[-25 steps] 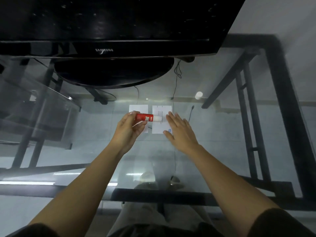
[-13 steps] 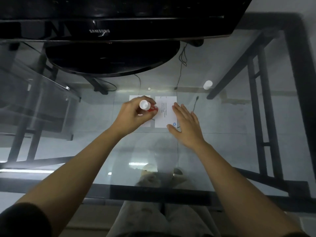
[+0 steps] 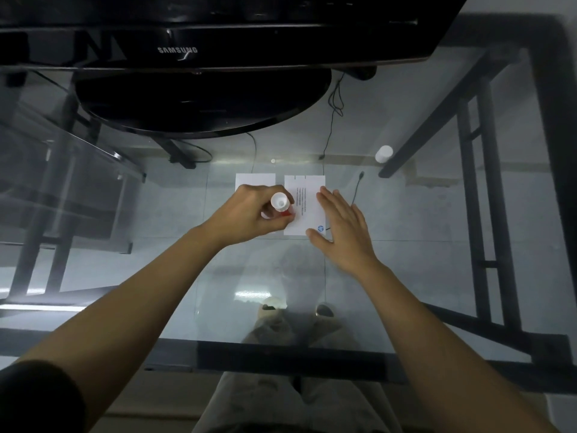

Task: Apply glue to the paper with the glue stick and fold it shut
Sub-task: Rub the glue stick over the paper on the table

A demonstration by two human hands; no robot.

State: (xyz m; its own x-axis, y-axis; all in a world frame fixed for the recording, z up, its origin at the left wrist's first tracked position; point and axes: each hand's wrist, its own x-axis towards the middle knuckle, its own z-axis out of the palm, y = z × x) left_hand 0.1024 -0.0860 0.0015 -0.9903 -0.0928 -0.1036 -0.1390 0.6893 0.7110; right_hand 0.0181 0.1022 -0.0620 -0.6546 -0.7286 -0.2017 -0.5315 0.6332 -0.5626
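A white paper (image 3: 304, 195) with small print and a blue logo lies on the glass table (image 3: 437, 229), with a second white panel (image 3: 254, 179) to its left. My left hand (image 3: 253, 214) grips a red glue stick (image 3: 279, 203) upright, white end toward me, its lower end pressed at the paper's left edge. Flat on the paper's right side rests my right hand (image 3: 342, 226), fingers spread, holding nothing.
A black Samsung monitor (image 3: 178, 51) on a round base (image 3: 203, 101) stands at the back. A white cap (image 3: 384, 154) stands at the back right. Through the glass show black table legs (image 3: 480, 198), cables and my knees.
My left hand turned the glue stick from lying sideways to upright and brought it down onto the paper's left edge. The right hand stayed flat on the paper.
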